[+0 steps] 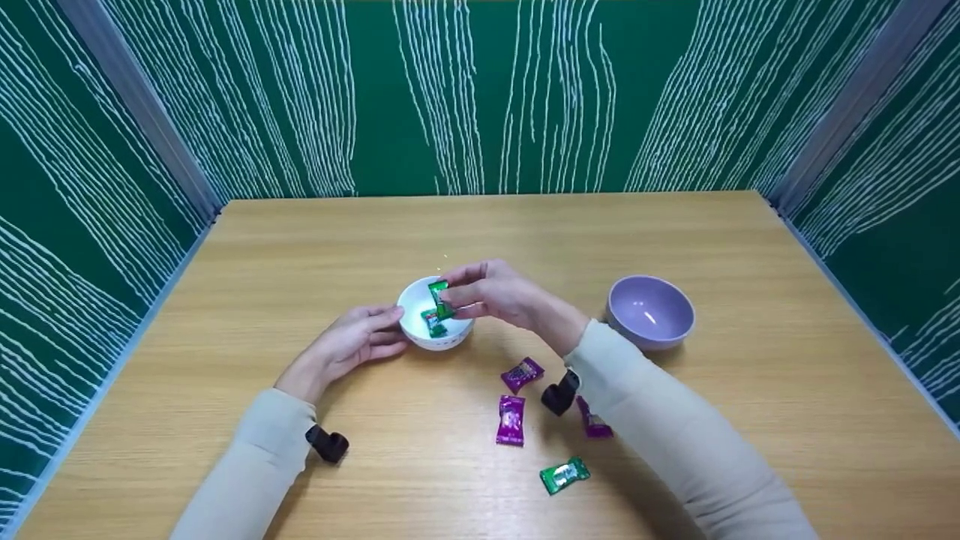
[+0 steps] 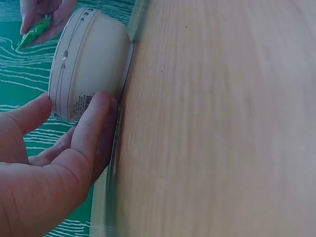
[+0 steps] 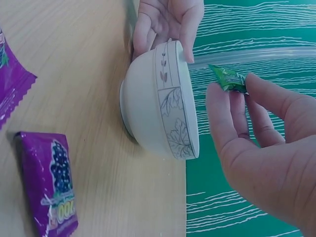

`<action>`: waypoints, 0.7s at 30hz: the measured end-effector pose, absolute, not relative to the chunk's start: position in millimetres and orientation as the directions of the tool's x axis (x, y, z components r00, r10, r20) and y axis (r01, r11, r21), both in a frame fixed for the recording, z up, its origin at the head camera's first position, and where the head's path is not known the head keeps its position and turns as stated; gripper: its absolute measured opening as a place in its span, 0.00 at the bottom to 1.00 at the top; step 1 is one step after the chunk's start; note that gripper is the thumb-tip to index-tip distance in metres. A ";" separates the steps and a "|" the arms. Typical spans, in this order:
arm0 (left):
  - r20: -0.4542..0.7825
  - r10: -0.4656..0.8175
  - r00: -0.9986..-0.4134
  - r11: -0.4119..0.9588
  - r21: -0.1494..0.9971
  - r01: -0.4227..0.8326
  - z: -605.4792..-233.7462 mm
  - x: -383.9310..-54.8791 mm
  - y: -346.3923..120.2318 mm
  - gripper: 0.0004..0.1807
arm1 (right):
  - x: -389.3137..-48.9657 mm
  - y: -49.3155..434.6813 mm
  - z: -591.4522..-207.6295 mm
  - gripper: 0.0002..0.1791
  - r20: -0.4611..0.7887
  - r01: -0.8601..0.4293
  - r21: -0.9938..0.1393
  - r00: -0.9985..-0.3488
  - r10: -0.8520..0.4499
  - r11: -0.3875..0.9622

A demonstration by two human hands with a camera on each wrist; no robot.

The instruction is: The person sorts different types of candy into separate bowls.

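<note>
A white bowl [image 1: 441,342] with a leaf-patterned band stands on the table. My left hand [image 1: 352,343] holds it at the left side, the thumb at its rim and the fingers against its outer wall. Over the bowl, my right hand [image 1: 501,296] pinches a green-wrapped candy [image 3: 229,79] between thumb and fingers. Another green candy [image 1: 433,323] lies inside the bowl. Several purple candies lie nearer the front: one [image 1: 522,373], a second [image 1: 511,421], and a third [image 1: 595,421] partly hidden by the right sleeve. A further green candy [image 1: 565,475] is closest to the front.
To the right, behind the right forearm, stands a purple bowl [image 1: 651,311]. Green panels with white wavy lines [image 1: 487,97] border the wooden table [image 1: 337,247] at the back and both sides. The right forearm passes over the table's right front part.
</note>
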State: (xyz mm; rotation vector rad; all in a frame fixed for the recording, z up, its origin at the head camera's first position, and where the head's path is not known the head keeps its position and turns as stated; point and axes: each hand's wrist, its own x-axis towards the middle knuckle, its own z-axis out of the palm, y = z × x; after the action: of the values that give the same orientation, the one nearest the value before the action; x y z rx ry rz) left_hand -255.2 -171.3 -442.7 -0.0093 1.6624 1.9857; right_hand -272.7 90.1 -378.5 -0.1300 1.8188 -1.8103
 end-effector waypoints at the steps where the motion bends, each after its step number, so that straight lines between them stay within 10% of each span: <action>1: -0.342 0.398 -0.851 -0.088 0.909 -0.407 -442.7 -255.2 -171.2 0.33 | -273.3 89.2 -379.4 0.17 -0.318 0.316 -0.945 -0.837 -0.446 0.080; 21: -0.346 0.389 -0.854 -0.081 0.910 -0.406 -442.6 -255.2 -171.0 0.32 | -276.4 77.9 -401.3 0.15 -0.308 0.292 -0.951 -0.849 -0.430 0.104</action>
State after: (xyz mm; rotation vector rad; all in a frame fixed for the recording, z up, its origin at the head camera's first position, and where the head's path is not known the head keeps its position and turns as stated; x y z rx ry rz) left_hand -255.2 -171.0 -442.6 -0.0177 1.6750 1.9804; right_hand -276.4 77.9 -401.3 -0.1339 1.8649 -1.7980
